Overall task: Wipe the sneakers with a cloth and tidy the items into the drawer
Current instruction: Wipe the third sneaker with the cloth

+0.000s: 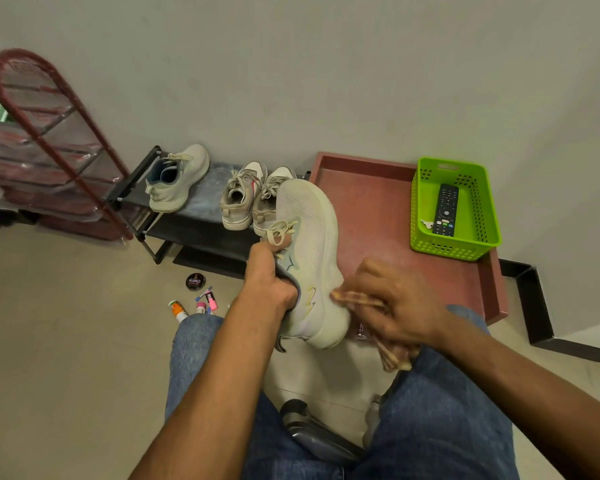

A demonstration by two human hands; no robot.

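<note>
Green perforated basket (426,216) at back right corner of red tray (368,202); holds black remote (446,210) and keys (426,223). Rest of tray floor bare, rim raised. White sneaker (309,251) held above tray's left edge: left hand (267,277) fingers curled round collar. Right hand (392,303) fingers pinching striped cloth (357,299) against sneaker's side.

Dim, even indoor light — wide-angle bending at edges.
</note>
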